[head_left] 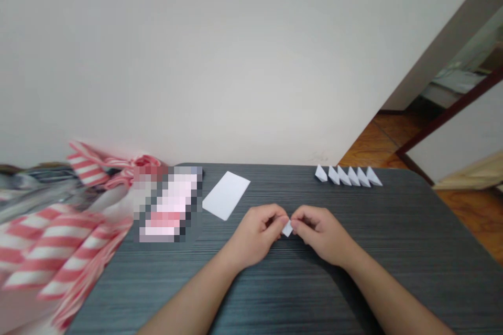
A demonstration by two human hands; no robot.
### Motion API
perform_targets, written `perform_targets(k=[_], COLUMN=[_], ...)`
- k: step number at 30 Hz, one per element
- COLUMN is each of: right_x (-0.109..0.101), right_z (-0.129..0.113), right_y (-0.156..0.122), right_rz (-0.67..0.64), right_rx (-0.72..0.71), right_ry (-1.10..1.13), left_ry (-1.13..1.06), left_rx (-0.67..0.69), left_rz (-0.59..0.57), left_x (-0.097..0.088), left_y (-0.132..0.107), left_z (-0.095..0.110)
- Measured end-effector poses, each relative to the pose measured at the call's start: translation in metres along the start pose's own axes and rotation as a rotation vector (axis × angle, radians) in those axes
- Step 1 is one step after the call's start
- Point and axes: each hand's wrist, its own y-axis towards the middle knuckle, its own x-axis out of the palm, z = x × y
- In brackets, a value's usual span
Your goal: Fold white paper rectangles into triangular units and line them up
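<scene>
Small folded white paper piece (287, 229) is being held between the person's two hands, above the middle of the dark grey wood-grain table (412, 235). Its exposed corner is pointing down and toward the person, slightly leftward. Its long axis appears to be running diagonally, but the fingers are hiding most of it, so this cannot be confirmed. The left hand (255, 235) and right hand (320, 233) are both closing in tight pinches on the piece from opposite sides. Six folded white paper triangles (348, 176) are standing in a row near the far edge. A blank white rectangular paper sheet (226, 194) is lying beyond the left hand, beside a pixelated, unreadable object (168, 204) and red-and-white striped fabric (51, 241).
</scene>
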Motion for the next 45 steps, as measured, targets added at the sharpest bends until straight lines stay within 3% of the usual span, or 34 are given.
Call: perform_targets(k=[16,26,37,45], right_x=[0.0010,-0.0010,0.0011,0.0001], right_z=[-0.0006,0.0014,0.0014,-0.0019], right_y=[0.0014,0.0009,0.0009,0.0001], right_rz=[-0.007,0.064,-0.024,-0.010], right_rx=[-0.063,-0.045,-0.009,0.026], right_ry=[-0.119,-0.047,-0.016,-0.026], left_ry=[0.064,0.002,-0.077,-0.044], left_rx=[0.019,-0.015,-0.061,-0.056], left_rz=[0.020,0.000,0.041,0.012], left_x=[0.0010,0.0022,0.0039,0.0049], left_y=[0.0008,-0.0003,-0.0011,-0.0002], left_z=[-0.0011,-0.0031,-0.0067,-0.0076])
